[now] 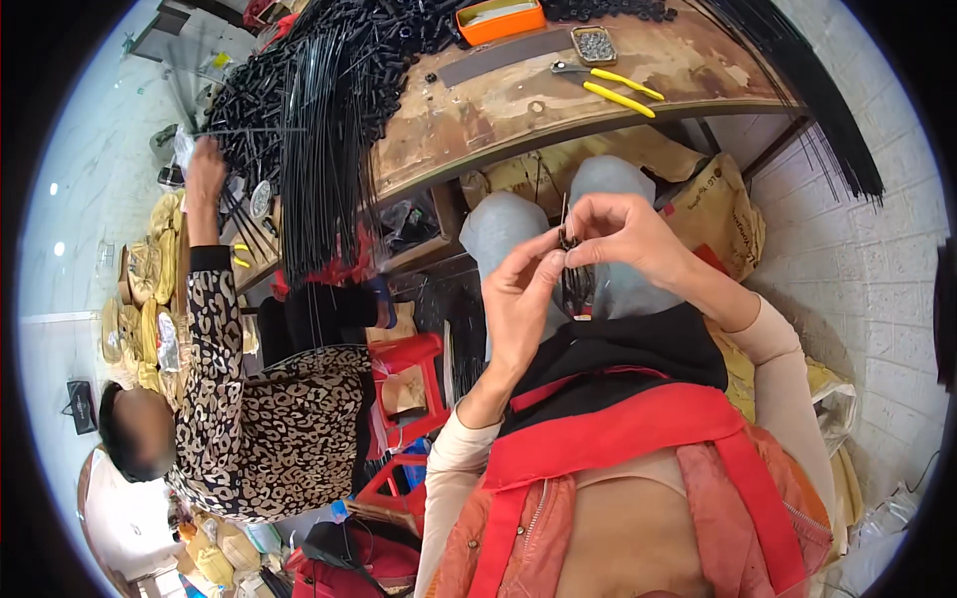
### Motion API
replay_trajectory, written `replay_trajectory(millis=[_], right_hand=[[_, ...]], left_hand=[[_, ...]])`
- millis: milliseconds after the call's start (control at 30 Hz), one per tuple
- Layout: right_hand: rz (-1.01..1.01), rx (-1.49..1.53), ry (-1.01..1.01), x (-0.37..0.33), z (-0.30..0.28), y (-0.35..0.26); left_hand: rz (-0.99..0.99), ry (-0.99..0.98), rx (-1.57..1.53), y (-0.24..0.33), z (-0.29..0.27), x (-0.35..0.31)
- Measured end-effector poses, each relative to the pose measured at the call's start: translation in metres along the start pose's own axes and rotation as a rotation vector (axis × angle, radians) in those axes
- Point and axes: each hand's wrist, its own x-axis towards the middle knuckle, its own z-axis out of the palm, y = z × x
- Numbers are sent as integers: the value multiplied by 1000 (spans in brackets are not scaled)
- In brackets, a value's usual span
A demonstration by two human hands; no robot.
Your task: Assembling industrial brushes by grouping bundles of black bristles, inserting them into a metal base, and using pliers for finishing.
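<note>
Above my lap, my left hand (520, 304) and my right hand (630, 241) meet at the fingertips. Thumb and fingers of each pinch the top of a small bundle of thin dark rods (576, 289). The rods hang down between my knees, and one thin piece sticks up above my fingers. My fingertips hide the exact spot where they grip. On the wooden workbench (478, 125) ahead lie yellow-handled pliers (620, 92), their handles apart. Beside them is a small square tray of little metal parts (594, 45).
A heap of short black tubes (344, 85) covers the bench's left side, with long black rods (324, 159) hanging over its edge. An orange box (500, 20) and more long rods (817, 100) are farther off. At left, a person in a patterned top (289, 429) reaches toward the bench. Red stools (409, 389) stand between us.
</note>
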Motion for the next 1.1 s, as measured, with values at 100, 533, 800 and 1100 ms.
replay_trajectory(millis=[100,533,800,1100], right_hand=[[-95,-21,-118,13,-6,10],[-192,163,-173,27,-8,-18],[-139,248,-182,27,-25,-23],[-326,-791,406,144,-200,-50]], left_hand=[[20,-14,-19,4,-7,4],[-98,-321,-351,20,-19,47],[-209,-357,-299,12,-21,54],[-147,-131,-234,6,-14,123]])
